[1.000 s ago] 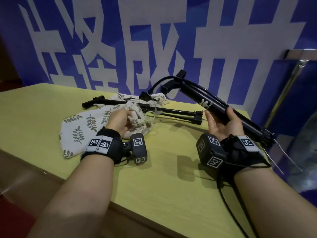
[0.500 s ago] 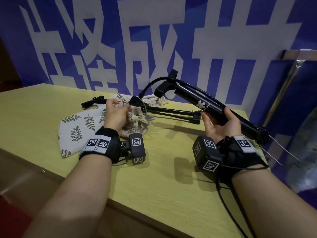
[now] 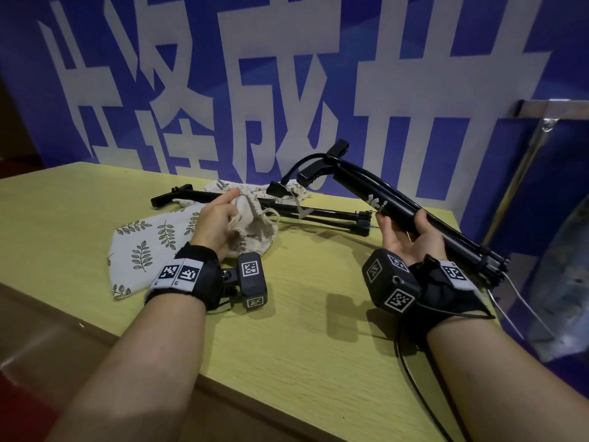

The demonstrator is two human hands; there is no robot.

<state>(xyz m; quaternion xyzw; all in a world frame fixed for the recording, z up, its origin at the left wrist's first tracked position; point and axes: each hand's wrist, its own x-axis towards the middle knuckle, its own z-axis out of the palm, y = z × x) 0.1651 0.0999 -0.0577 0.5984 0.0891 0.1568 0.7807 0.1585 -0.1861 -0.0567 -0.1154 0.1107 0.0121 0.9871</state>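
The bag [image 3: 149, 250] lies on the table [image 3: 287, 346]. The left hand [image 3: 216, 224] pinches its bunched mouth, fingertips buried in cloth. A black rod [image 3: 328, 215] lies behind, partly hidden by the bag. The right hand [image 3: 411, 237] grips the pump [image 3: 376, 200], held tilted above the table, its lower end blurred.

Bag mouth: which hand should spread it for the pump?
Left. The left hand pinches the leaf-print bag at its gathered mouth; the right hand has its grip full with the black pump, held tilted.
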